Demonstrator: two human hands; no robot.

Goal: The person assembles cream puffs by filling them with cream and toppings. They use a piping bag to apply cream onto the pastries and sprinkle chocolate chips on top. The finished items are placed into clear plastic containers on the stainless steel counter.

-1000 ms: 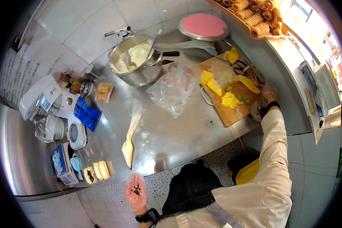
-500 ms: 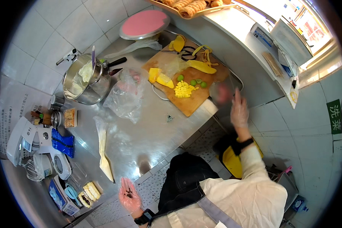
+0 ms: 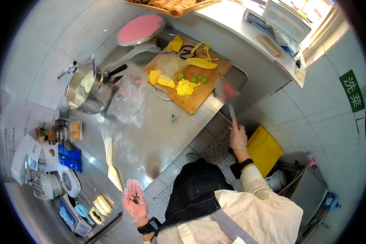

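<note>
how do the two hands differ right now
The left hand is held palm up and open, with small dark bits lying on the palm; the right hand is closed around the handle of a cleaver. The left hand hangs by the counter's near edge; the right hand is out past its end, above the floor. Both wear clear gloves and dark wristbands.

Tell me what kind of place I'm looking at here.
Most likely a working kitchen: a steel counter against tiled walls, a wooden cutting board with cut yellow fruit, and a metal pot. Both hands wear thin gloves.
</note>
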